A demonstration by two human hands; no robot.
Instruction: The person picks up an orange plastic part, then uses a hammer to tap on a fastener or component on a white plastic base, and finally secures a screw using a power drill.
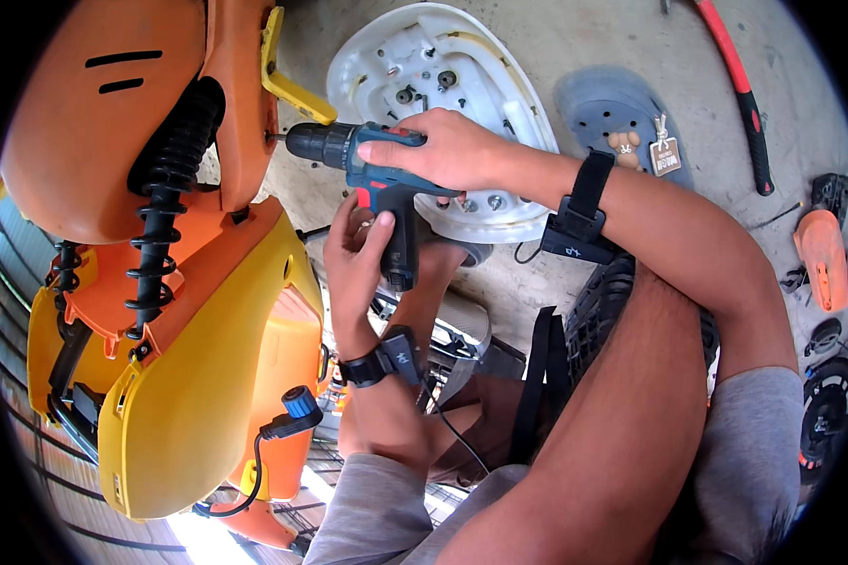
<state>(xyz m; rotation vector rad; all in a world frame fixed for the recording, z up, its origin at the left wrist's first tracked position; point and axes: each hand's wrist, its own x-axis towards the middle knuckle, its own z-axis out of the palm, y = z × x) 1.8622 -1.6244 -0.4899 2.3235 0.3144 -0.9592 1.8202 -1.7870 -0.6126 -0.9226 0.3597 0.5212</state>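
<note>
A cordless drill (396, 202), dark blue and black with red accents, lies level with its chuck pointing left. Its bit meets the edge of an orange plastic panel (240, 122), though the exact contact spot is too small to make out. My right hand (443, 146) presses over the top and back of the drill body, thumb along its side. From below, my left hand (356, 250) grips the handle near the trigger. Just above the chuck, a yellow bracket (292, 83) juts from the panel. Left of it, a black coil-spring shock absorber (160, 226) joins the orange body to a yellow shell (198, 386).
A white plastic tray (528, 104) holding screws and small parts sits on the concrete floor beyond the drill. Nearby are a grey clog (608, 104) and a red-and-black handled tool (737, 80). An orange part (823, 259) and a black wheel (827, 405) lie far right. A cable with a blue-capped connector (300, 403) hangs by the shell.
</note>
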